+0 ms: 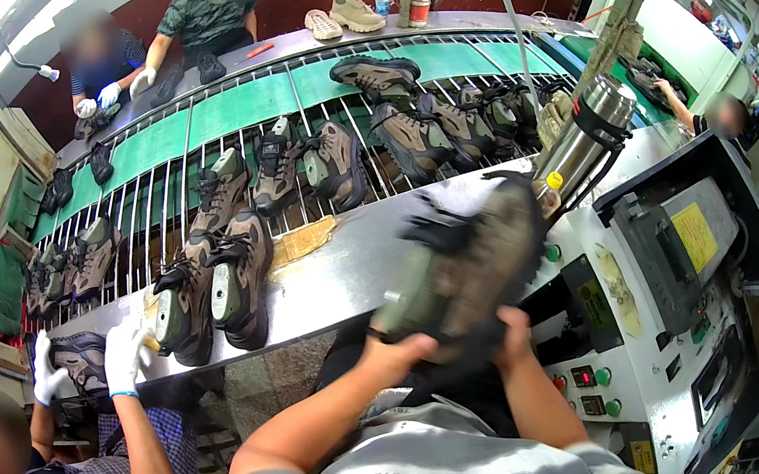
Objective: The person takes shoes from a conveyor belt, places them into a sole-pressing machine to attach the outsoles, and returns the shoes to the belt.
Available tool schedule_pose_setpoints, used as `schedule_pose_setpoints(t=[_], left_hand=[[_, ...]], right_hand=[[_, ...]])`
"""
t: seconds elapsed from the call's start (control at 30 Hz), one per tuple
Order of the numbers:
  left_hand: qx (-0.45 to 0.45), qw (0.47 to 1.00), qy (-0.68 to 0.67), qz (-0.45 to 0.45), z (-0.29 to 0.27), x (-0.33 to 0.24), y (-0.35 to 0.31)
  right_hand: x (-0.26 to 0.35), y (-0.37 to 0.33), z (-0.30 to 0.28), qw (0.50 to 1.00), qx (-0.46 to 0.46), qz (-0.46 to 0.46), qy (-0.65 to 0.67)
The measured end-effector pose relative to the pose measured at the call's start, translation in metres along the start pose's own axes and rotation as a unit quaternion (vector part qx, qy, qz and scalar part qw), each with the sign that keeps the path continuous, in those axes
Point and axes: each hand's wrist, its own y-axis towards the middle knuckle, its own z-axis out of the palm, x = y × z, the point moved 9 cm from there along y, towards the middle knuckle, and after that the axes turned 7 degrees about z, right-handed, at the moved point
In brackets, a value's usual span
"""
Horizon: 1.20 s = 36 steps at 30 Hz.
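A brown hiking shoe (496, 262) with black laces and a green part is held up before me, smeared by motion. Whether a second shoe is pressed against it, I cannot tell. My left hand (402, 355) is closed on its lower left end, thumb along the side. At its lower right, my right hand (510, 334) grips it too, fingers partly hidden behind. To the left, two similar shoes (243, 279) stand upright side by side on the metal ledge (336, 280).
Several more shoes (336, 163) rest on a rack of metal bars beyond the ledge, by a green belt (240, 107). A steel thermos (591, 139) and a machine with buttons (611, 338) are at right. A gloved co-worker (115, 466) sits at left; others work across the line.
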Motion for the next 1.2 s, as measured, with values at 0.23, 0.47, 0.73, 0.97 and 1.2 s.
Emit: schedule_pose_setpoints(t=[0.23, 0.47, 0.73, 0.97, 1.2], left_hand=[[-0.358, 0.856, 0.28, 0.246, -0.15, -0.128, -0.026], [-0.33, 0.722, 0.594, 0.129, -0.191, -0.118, -0.004], [-0.216, 0.78, 0.549, -0.209, -0.218, -0.139, 0.023], [-0.263, 0.79, 0.453, -0.318, -0.273, -0.14, 0.038], [-0.355, 0.819, 0.286, -0.349, -0.279, -0.107, 0.034]], right_hand=[[-0.028, 0.15, 0.186, 0.689, 0.36, -0.008, -0.629], [0.146, 0.47, 0.193, 0.887, 0.087, -0.174, -0.418], [0.307, 0.793, 0.182, 0.61, -0.069, -0.268, -0.743], [0.28, 0.91, 0.16, 0.508, 0.067, 0.106, -0.852], [0.258, 0.869, 0.18, 0.513, -0.033, 0.297, -0.805]])
